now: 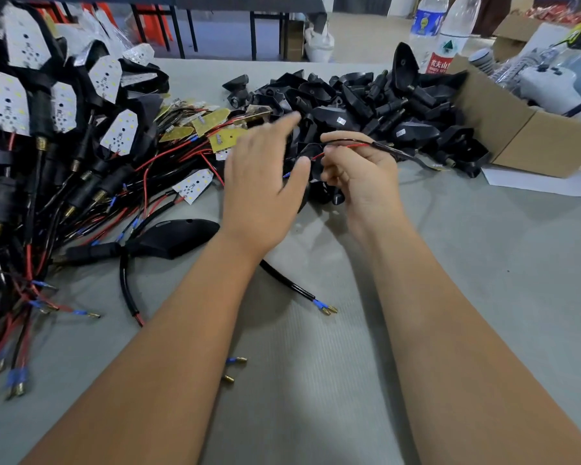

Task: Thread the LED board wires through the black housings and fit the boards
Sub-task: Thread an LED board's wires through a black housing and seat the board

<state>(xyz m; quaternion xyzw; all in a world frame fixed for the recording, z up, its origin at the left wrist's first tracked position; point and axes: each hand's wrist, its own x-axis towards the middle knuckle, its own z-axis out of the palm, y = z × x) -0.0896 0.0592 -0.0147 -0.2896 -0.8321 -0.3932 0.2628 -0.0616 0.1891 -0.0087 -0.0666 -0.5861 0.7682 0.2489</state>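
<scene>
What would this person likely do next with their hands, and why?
Probably the open left hand takes a yellow-backed LED board from the loose pile just beyond its fingers; the right hand already pinches thin red and black wires against a black plastic housing.

A wide table (316,380) covered in pale grey-green ribbed cloth fills the foreground under even, soft light. Beyond its far edge lies a smooth beige floor (359,38), where the dark metal legs of another table (254,31) stand beside orange-red furniture frames (151,23). A tied white sack (319,43) sits on the floor near those legs. On the right side of the table rest an open brown cardboard box (517,129) and two clear plastic water bottles (446,31).
</scene>
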